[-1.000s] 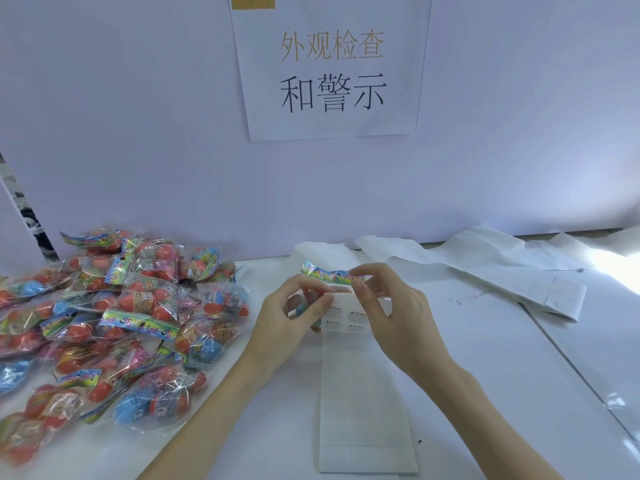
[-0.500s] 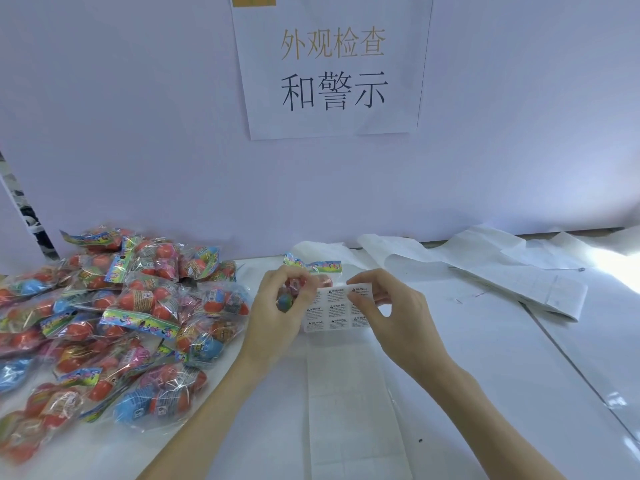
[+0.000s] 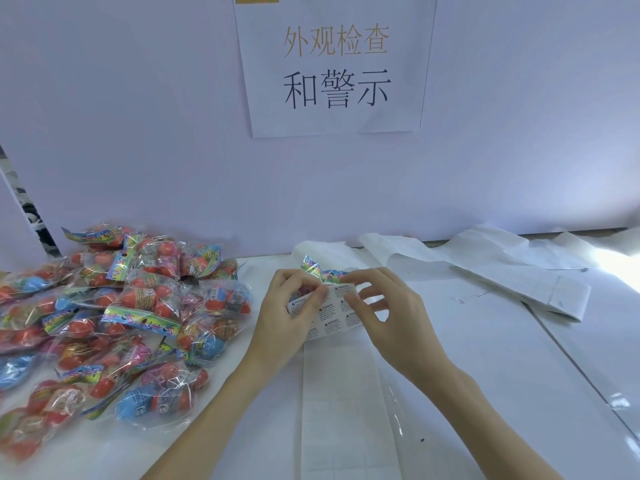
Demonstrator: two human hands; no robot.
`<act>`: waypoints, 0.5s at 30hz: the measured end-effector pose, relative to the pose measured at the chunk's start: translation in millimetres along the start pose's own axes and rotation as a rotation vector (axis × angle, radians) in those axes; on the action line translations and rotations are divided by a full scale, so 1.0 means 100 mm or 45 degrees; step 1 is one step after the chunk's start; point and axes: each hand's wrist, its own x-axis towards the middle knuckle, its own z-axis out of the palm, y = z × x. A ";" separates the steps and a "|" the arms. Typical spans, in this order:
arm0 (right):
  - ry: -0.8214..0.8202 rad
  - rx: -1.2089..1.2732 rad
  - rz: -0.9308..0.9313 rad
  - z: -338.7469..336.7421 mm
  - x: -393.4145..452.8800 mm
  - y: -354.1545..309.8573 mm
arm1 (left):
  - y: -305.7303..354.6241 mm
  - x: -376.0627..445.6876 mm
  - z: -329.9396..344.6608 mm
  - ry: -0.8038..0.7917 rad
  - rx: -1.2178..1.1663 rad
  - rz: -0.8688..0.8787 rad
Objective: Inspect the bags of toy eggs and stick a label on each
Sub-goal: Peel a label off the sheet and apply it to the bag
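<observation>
My left hand pinches the label sheet with the egg bag tucked just behind; right hand picks at a label, sheet running crosswise between both.

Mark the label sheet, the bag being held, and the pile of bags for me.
label sheet (image 3: 329, 315): head view, on its printed warning labels between the hands.
held bag (image 3: 320, 270): head view, on its colourful header above the sheet.
pile of bags (image 3: 138, 303): head view, on a middle bag.
</observation>
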 end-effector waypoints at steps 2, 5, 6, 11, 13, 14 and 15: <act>0.027 -0.015 -0.007 0.02 0.00 0.00 | 0.00 0.00 0.00 -0.005 0.023 0.020; 0.088 -0.058 -0.073 0.03 0.01 0.02 | -0.02 0.00 0.02 -0.009 0.070 0.027; 0.096 -0.065 -0.089 0.02 0.01 0.03 | -0.02 0.00 0.02 -0.009 0.077 0.027; 0.075 -0.075 -0.083 0.04 0.01 0.06 | 0.00 -0.01 0.01 -0.007 0.048 0.028; 0.055 -0.084 -0.090 0.04 0.01 0.07 | 0.01 -0.01 0.01 -0.028 0.043 0.031; 0.039 -0.086 -0.091 0.04 0.01 0.07 | 0.01 -0.01 0.01 -0.033 0.044 0.032; 0.023 -0.086 -0.093 0.05 0.00 0.06 | 0.02 -0.01 0.02 -0.035 0.044 0.032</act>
